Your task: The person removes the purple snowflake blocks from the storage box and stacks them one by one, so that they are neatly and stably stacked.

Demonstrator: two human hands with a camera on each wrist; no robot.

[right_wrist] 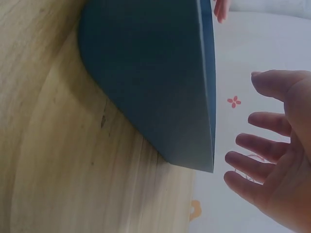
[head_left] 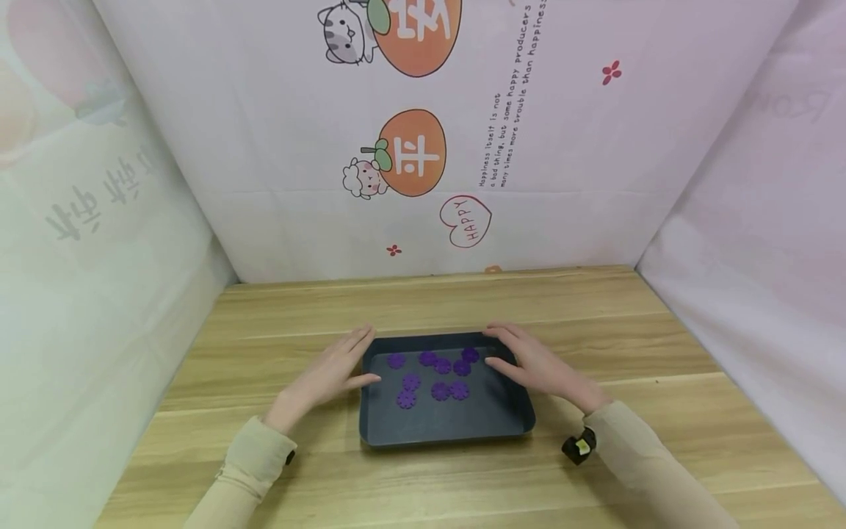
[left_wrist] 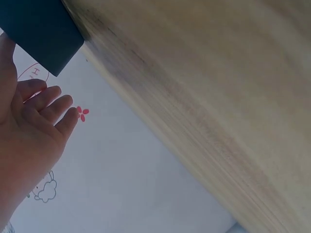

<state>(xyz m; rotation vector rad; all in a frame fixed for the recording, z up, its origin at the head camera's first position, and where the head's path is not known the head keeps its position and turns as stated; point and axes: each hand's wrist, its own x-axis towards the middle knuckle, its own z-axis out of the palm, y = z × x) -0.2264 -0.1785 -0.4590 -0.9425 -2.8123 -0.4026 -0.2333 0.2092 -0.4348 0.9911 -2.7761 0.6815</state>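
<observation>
A dark grey-blue rectangular tray [head_left: 456, 426] lies on the wooden table in the head view. Several purple, notched flower-shaped discs [head_left: 406, 399] are spread over its floor, some touching or overlapping. My left hand [head_left: 330, 369] is at the tray's left rim, thumb over the edge and fingers fairly straight. At the right rim, my right hand [head_left: 538, 364] hovers with fingers spread, its thumb reaching over the inside. The right wrist view shows a gap between that hand and the tray wall [right_wrist: 150, 82]. In the left wrist view the fingers are loosely bent beside the tray corner [left_wrist: 46, 36].
The light wooden table [head_left: 436, 485] extends around the tray. A white printed cloth [head_left: 555, 169] hangs behind it, with more white cloth at the left and right sides. A small black device [head_left: 578, 447] is on the right wrist.
</observation>
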